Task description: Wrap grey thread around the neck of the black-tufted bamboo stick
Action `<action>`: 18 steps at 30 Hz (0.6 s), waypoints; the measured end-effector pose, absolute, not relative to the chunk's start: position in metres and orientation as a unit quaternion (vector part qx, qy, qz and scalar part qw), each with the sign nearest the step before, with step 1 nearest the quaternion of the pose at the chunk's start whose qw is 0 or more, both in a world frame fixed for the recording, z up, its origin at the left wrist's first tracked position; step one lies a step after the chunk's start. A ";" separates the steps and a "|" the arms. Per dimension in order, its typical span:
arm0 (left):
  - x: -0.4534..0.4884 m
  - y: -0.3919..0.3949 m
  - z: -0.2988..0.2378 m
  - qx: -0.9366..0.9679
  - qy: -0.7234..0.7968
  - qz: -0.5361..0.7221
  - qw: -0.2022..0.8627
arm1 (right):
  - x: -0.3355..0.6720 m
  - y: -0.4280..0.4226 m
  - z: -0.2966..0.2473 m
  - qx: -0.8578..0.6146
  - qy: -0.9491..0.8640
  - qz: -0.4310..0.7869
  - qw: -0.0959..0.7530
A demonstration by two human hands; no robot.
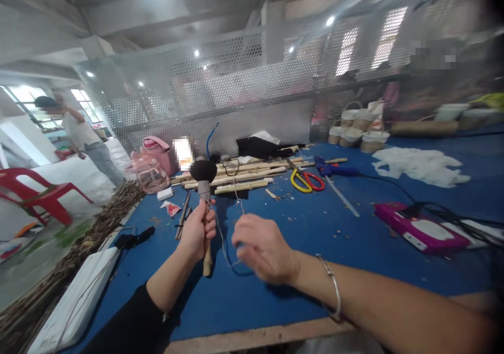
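Note:
My left hand [197,230] is closed around a short bamboo stick [207,262]. It stands nearly upright, with a rounded black head [203,170] on top and a grey wrapped band [203,190] below the head. A thin pale string [221,233] runs from the stick just above my fingers and loops down toward my right hand [265,249]. Slightly blurred, the right hand has its fingers curled together on the string, a little to the right of the stick. Its fingertips are partly hidden.
Behind my hands lie bamboo sticks [252,175], yellow-and-red-handled scissors [307,180] and a blue glue gun [334,169]. A magenta box [419,228] with cables sits right. At left are a clear pink bottle [153,178] and a white slab [79,296]. A person [86,133] stands beyond.

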State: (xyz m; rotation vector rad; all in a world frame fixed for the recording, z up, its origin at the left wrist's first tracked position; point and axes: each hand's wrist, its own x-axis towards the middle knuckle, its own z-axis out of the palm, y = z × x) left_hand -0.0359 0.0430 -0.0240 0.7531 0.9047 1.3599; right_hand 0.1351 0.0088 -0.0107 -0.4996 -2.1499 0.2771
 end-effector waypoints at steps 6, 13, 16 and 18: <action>-0.033 0.039 -0.017 0.303 0.409 0.643 0.572 | 0.145 0.083 -0.014 -0.495 -0.814 0.133 0.272; -0.031 0.040 -0.015 0.297 0.403 0.652 0.569 | 0.120 0.169 -0.005 -0.592 -0.774 0.057 0.218; -0.032 0.040 -0.013 0.297 0.394 0.660 0.567 | 0.101 0.196 -0.007 -0.627 -0.748 0.071 0.203; -0.032 0.041 -0.012 0.294 0.390 0.661 0.570 | 0.089 0.208 -0.013 -0.647 -0.730 0.090 0.199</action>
